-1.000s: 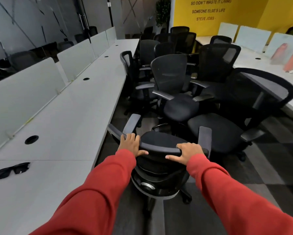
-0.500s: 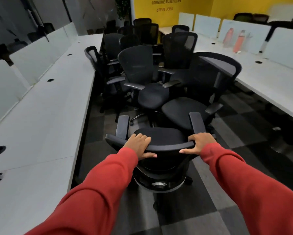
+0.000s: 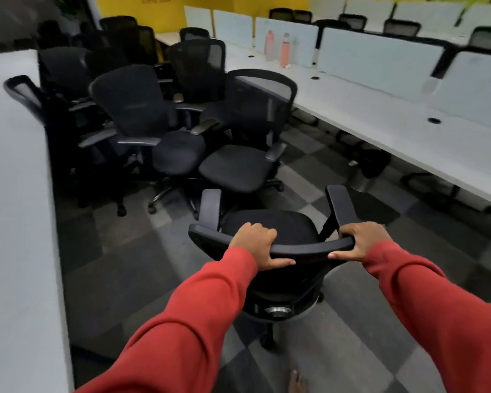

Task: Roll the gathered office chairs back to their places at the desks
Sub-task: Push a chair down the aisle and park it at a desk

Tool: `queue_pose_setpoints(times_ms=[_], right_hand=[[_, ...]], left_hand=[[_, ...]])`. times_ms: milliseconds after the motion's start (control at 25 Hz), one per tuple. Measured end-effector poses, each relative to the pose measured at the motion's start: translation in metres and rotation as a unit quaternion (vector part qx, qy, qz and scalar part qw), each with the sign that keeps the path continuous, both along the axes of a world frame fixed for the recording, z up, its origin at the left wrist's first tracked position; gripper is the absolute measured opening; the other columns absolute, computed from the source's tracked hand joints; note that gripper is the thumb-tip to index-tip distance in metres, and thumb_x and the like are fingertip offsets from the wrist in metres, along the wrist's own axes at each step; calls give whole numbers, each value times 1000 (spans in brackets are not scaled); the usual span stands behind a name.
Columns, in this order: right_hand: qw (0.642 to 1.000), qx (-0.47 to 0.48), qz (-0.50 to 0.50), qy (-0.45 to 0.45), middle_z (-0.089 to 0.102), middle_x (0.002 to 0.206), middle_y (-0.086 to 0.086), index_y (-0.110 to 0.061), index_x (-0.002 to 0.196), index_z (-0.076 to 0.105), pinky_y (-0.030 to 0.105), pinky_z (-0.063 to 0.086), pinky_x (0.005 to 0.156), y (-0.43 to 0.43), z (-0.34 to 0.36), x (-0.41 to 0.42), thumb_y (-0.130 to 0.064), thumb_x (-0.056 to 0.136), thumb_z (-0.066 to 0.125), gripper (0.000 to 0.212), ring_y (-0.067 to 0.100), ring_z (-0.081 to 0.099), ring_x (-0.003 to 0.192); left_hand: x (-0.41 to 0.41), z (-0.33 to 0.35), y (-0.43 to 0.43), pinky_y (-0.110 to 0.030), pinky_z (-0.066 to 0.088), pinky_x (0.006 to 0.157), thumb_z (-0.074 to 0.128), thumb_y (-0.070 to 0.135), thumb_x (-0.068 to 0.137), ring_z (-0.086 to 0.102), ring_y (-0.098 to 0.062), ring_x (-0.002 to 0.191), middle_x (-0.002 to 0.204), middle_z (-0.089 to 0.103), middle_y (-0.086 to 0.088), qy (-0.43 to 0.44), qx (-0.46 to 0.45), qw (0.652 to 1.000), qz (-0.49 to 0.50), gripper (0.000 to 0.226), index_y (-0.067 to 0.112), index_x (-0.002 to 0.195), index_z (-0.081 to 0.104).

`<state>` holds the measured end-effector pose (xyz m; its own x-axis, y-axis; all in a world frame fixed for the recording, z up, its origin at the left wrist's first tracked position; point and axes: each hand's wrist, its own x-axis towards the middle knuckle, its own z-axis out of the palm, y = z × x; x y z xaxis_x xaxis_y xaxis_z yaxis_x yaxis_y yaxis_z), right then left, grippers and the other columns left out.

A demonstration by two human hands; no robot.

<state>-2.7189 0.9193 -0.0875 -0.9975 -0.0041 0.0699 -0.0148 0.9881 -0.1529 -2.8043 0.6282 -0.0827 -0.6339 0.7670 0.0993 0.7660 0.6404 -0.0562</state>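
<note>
A black office chair (image 3: 272, 225) stands on the carpet right in front of me, its backrest toward me. My left hand (image 3: 255, 245) grips the top rim of the backrest left of centre, thumb under the rim. My right hand (image 3: 360, 241) grips the rim at its right end. Both arms wear red sleeves. Beyond it, several black mesh chairs (image 3: 159, 123) crowd together in the aisle. A long white desk (image 3: 394, 131) with pale dividers runs along the right, and another white desk (image 3: 14, 222) runs along the left.
Two orange bottles (image 3: 277, 48) stand on the right desk by a divider. More chairs (image 3: 401, 26) sit behind the far dividers. Chair bases and a bin (image 3: 372, 163) show under the right desk. Checkered grey carpet (image 3: 125, 279) lies open around the held chair. A bare foot (image 3: 296, 382) shows at the bottom.
The held chair has swung to the right and away from the left desk, toward the right desk row. Both hands keep their grip on the backrest rim. The sunglasses have left the view.
</note>
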Motion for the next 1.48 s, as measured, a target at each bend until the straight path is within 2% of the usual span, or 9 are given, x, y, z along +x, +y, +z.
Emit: queue_pose_setpoints(times_ms=[240, 400, 520, 640, 880, 1040, 1240, 1400, 1480], right_hand=[[997, 1, -78, 8, 46, 56, -15, -36, 58, 37, 26, 26, 56, 26, -4, 97, -94, 50, 45, 59, 10, 49, 57], [993, 9, -110, 43, 54, 58, -12, -28, 60, 49, 28, 30, 58, 37, -11, 143, -104, 50, 28, 80, 16, 59, 61], [990, 21, -138, 29, 64, 66, -7, -24, 71, 64, 30, 42, 63, 39, -11, 178, -107, 46, 19, 98, 16, 61, 65], [988, 15, -153, 14, 66, 69, -5, -24, 75, 65, 30, 43, 68, 37, -6, 210, -108, 42, 11, 105, 19, 61, 68], [978, 24, -209, 3, 59, 64, -9, -23, 70, 60, 29, 38, 64, 33, -4, 293, -108, 42, 10, 102, 17, 59, 65], [967, 33, -254, 12, 60, 67, -10, -25, 69, 56, 29, 37, 65, 25, -4, 350, -107, 43, 7, 98, 16, 59, 65], [946, 51, -306, 94, 49, 49, -13, -25, 54, 55, 24, 27, 57, 2, -16, 416, -97, 55, 37, 74, 14, 54, 46], [932, 45, -346, 95, 53, 50, -9, -28, 55, 48, 26, 30, 58, -14, -24, 469, -100, 56, 35, 73, 18, 56, 47], [922, 43, -374, 85, 55, 52, -8, -27, 58, 48, 27, 31, 58, -28, -27, 499, -101, 57, 32, 76, 18, 59, 51]], left_hand=[[52, -6, 43, -34, 39, 73, 34, 92, 67, 53, -21, 80, 81, 59, 2, 10, 19, 997, -72, 74, 20, 79, 47], [81, 0, 64, -35, 45, 75, 29, 96, 63, 58, -21, 87, 88, 63, 1, -10, -14, 997, -74, 85, 21, 88, 59], [106, 8, 79, -33, 43, 66, 34, 97, 59, 63, -24, 82, 82, 67, 0, -47, -44, 996, -63, 81, 23, 80, 59], [130, 13, 90, -33, 44, 68, 36, 98, 56, 64, -25, 80, 79, 66, 0, -48, -55, 996, -60, 80, 24, 76, 59], [183, 9, 109, -32, 51, 72, 25, 103, 45, 64, -20, 79, 75, 66, 5, -43, -42, 992, -111, 95, 27, 86, 67], [219, 8, 120, -31, 51, 73, 26, 103, 44, 64, -18, 79, 74, 67, 6, -53, -39, 986, -150, 96, 29, 89, 68], [262, 3, 125, -32, 52, 71, 27, 103, 46, 65, -21, 75, 72, 66, 5, -42, -56, 973, -220, 93, 28, 84, 67], [296, 1, 128, -33, 50, 71, 30, 100, 54, 64, -22, 78, 78, 66, 3, -47, -71, 952, -294, 87, 27, 88, 64], [313, 0, 129, -34, 50, 72, 30, 98, 59, 65, -24, 82, 84, 68, 2, -48, -79, 931, -352, 86, 29, 96, 65]])
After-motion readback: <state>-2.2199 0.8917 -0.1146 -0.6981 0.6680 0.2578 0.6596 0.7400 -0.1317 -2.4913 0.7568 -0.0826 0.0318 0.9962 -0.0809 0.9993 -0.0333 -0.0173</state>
